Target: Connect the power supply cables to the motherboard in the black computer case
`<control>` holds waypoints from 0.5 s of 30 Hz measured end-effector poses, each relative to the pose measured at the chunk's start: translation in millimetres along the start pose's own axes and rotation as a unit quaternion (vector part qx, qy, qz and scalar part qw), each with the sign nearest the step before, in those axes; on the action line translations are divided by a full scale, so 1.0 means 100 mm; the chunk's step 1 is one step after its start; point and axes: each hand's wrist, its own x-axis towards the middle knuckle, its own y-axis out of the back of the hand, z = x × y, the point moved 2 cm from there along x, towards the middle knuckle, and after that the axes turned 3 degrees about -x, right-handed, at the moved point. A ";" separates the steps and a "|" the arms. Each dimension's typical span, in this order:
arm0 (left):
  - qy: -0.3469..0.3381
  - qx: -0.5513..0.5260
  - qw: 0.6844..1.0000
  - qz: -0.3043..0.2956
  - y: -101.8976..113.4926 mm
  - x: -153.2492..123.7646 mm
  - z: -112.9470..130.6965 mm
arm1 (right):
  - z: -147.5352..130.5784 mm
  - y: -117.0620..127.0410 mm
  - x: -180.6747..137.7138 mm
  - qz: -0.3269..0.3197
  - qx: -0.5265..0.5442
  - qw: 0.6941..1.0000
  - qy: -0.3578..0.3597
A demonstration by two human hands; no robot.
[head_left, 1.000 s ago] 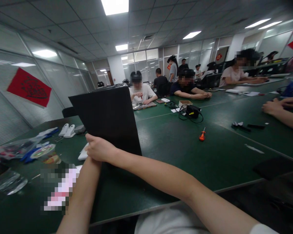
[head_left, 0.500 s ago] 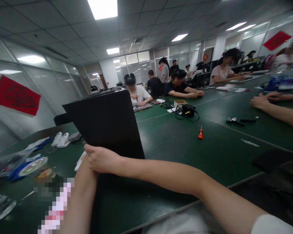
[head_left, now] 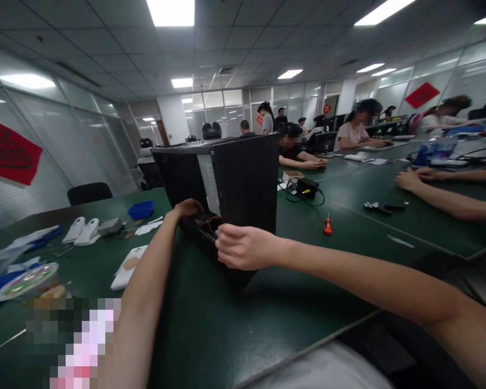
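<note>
A black computer case (head_left: pixel 249 183) stands upright on the green table, turned so that one corner faces me. Its open part shows a pale metal strip with labels and several coloured wires (head_left: pixel 211 220) low inside. My left hand (head_left: pixel 189 208) is closed at the opening on the left, its fingertips partly hidden against the case. On the near lower edge, beside the wires, my right hand (head_left: pixel 241 246) has its fingers curled round the case.
An orange screwdriver (head_left: pixel 328 224) lies to the right, with a black adapter and cable (head_left: pixel 308 189) beyond. On the left are a white plastic piece (head_left: pixel 128 267), a blue tray (head_left: pixel 141 209) and a food tub (head_left: pixel 28 282). A co-worker's hands (head_left: pixel 413 179) rest at the right.
The case has turned, bringing its open part with the wires into view. My hands, crossed close together before, are now apart, the right one moved rightward along the case.
</note>
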 end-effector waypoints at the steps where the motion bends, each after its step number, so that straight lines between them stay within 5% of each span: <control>1: 0.004 -0.008 1.000 -0.008 -0.01 0.04 0.00 | 0.02 0.01 -0.10 -0.011 -0.004 1.000 -0.013; 5: 0.032 -0.021 0.999 -0.029 -0.05 0.14 0.07 | -0.02 0.04 -0.25 -0.045 -0.023 0.993 -0.111; 10: 0.058 -0.010 0.998 -0.017 -0.08 0.15 0.12 | -0.31 -0.06 0.09 -0.129 0.025 0.945 -0.300; 15: 0.055 0.014 0.998 -0.027 -0.10 0.12 0.12 | -0.53 -0.38 0.27 -0.169 0.053 0.935 -0.307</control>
